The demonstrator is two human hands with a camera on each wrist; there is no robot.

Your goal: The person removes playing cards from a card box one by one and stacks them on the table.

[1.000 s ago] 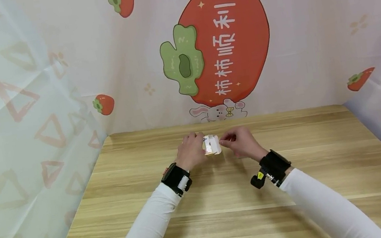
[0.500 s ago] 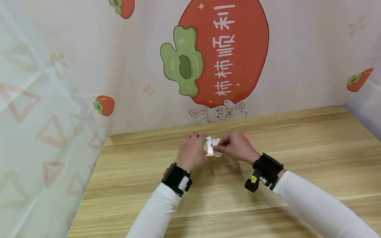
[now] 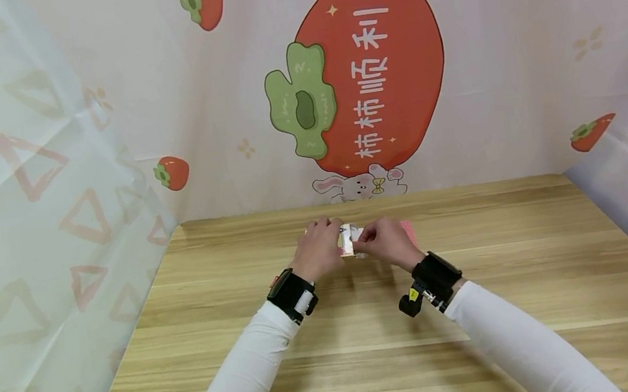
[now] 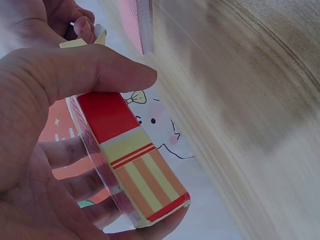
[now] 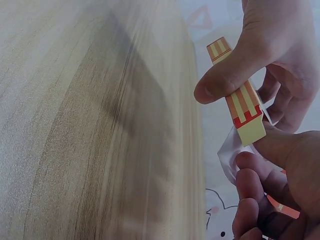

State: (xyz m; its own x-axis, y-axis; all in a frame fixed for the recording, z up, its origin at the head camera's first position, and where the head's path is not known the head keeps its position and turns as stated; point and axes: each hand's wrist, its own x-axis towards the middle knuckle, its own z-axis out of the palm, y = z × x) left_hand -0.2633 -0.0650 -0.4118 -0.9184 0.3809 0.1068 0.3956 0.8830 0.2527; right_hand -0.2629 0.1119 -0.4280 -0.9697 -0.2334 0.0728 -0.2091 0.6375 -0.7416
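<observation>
In the left wrist view, the left hand's grip (image 4: 25, 130) is covering part of the striped box (image 4: 145, 170) with its thumb. In the head view, the right hand's grip (image 3: 391, 243) is hiding part of a pink patterned piece (image 3: 410, 231), and we are finding the box's print too small to read. We are also seeing both white sleeves (image 3: 245, 373) and the bench (image 3: 370, 382) running off that view's bottom edge.

bright, even light; soft shadows on table (image 3: 352, 385); wrist views hazier.
</observation>
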